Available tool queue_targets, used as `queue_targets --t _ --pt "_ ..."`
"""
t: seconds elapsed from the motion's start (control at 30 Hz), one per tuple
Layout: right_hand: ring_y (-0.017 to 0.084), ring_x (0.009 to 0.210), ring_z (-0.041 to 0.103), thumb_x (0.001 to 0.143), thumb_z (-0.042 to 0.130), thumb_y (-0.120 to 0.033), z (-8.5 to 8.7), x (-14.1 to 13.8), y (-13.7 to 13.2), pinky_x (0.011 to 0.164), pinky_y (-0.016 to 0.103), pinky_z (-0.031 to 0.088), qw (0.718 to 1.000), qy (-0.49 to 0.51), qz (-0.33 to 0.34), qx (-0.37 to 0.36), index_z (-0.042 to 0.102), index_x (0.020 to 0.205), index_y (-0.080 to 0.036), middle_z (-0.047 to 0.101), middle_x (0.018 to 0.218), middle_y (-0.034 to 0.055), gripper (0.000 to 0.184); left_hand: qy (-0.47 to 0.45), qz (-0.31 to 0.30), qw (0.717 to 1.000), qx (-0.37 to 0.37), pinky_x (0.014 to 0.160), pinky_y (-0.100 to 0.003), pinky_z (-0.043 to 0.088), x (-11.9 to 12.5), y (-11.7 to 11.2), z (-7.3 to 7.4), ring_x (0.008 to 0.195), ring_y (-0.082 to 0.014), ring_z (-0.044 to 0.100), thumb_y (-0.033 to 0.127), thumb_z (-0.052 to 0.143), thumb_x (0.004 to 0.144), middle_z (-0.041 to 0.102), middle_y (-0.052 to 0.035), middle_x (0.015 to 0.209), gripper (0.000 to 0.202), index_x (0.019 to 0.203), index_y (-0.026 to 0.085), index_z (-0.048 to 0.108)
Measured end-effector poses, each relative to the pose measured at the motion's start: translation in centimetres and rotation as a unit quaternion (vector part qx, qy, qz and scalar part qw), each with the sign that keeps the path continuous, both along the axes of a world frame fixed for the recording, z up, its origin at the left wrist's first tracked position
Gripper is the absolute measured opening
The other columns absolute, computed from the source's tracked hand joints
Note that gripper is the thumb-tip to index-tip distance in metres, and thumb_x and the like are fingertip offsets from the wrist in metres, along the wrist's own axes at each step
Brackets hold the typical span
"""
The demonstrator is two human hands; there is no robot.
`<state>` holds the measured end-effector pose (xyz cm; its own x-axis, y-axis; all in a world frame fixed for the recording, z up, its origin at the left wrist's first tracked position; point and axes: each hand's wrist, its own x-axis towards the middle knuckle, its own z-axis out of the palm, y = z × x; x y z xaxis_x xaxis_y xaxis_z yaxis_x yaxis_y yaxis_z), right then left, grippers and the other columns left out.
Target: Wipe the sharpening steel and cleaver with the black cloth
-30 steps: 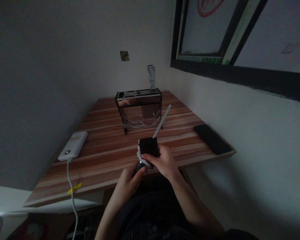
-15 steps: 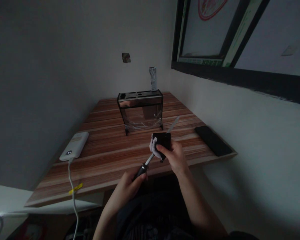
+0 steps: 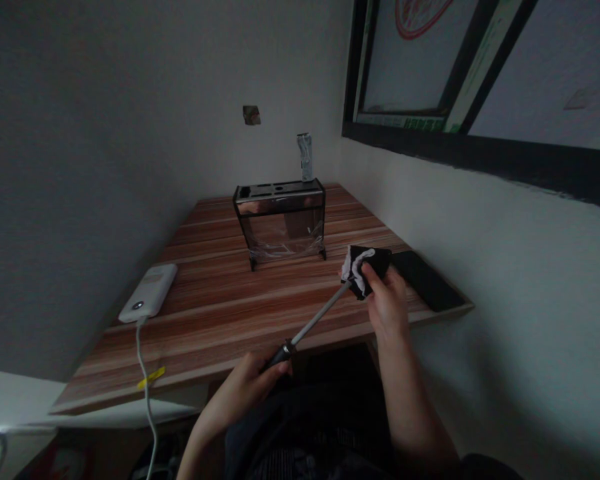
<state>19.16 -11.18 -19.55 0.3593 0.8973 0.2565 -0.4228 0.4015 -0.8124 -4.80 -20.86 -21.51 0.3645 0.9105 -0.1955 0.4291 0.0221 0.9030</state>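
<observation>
My left hand (image 3: 260, 379) is closed round the black handle of a honing steel (image 3: 320, 319), whose grey rod slants up to the right. My right hand (image 3: 387, 300) pinches a black-and-white cloth (image 3: 375, 259), folded over the far end of the rod. The cloth hides the rod's tip. Beyond both hands stands a knife block (image 3: 280, 200) with a slotted black top and clear plastic film round its lower part. A shiny wrapped strip (image 3: 305, 157) rises upright from the block's right end.
A black phone (image 3: 433, 283) lies at the right edge of the wood-grain table (image 3: 205, 293). At the left, a white power bank (image 3: 149, 292) has a pale cable (image 3: 143, 360) hanging over the front edge past yellow tape (image 3: 153, 377). Walls border the left, back and right.
My right hand and the cloth have slid up and right along the rod, from its middle to its far end, baring more of it. My left hand has hardly moved.
</observation>
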Motion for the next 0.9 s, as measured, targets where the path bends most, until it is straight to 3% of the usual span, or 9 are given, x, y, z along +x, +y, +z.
queue_targets --t 0.23,0.47,0.7,0.9 --pt "0.020 0.065 0.068 0.066 0.079 -0.043 0.4 -0.6 -0.1 0.069 0.039 0.058 1.000 0.024 0.014 0.005 0.068 0.079 -0.019 0.071 0.073 0.0011 0.029 0.006 -0.025 0.999 0.027 0.058 -0.021 0.034 -0.2 0.3 -0.2 0.062 -0.0122 0.040 0.052 0.048 0.088 0.049 0.0013 0.067 0.042 0.082 0.013 0.064" --pt "0.020 0.065 0.067 0.067 0.080 -0.039 0.2 -1.9 -0.7 0.069 0.036 0.056 0.996 0.008 0.088 -0.011 0.070 0.080 -0.018 0.071 0.074 0.0027 0.027 0.014 0.008 1.000 -0.004 0.050 -0.020 0.027 0.3 0.6 -0.7 0.055 -0.0109 0.036 0.062 0.047 0.084 0.042 0.0034 0.058 0.054 0.083 0.011 0.065" --pt "0.019 0.071 0.065 0.069 0.079 -0.038 -1.0 -3.8 -1.6 0.068 0.030 0.052 0.973 -0.138 0.179 -0.036 0.070 0.084 -0.015 0.071 0.076 0.0039 0.029 -0.035 0.069 0.997 -0.014 0.042 -0.019 0.020 1.7 0.7 -0.4 0.045 -0.0074 0.031 0.061 0.050 0.083 0.038 0.0069 0.051 0.052 0.087 0.011 0.064" --pt "0.023 0.080 0.069 0.068 0.078 -0.035 -0.2 -5.9 -3.3 0.072 0.031 0.054 0.939 -0.229 0.252 -0.041 0.073 0.091 -0.016 0.075 0.085 0.0049 0.031 -0.125 0.127 0.984 -0.025 0.038 -0.018 0.016 2.8 0.6 0.0 0.039 -0.0048 0.023 0.066 0.052 0.080 0.033 0.0104 0.047 0.053 0.085 0.013 0.057"
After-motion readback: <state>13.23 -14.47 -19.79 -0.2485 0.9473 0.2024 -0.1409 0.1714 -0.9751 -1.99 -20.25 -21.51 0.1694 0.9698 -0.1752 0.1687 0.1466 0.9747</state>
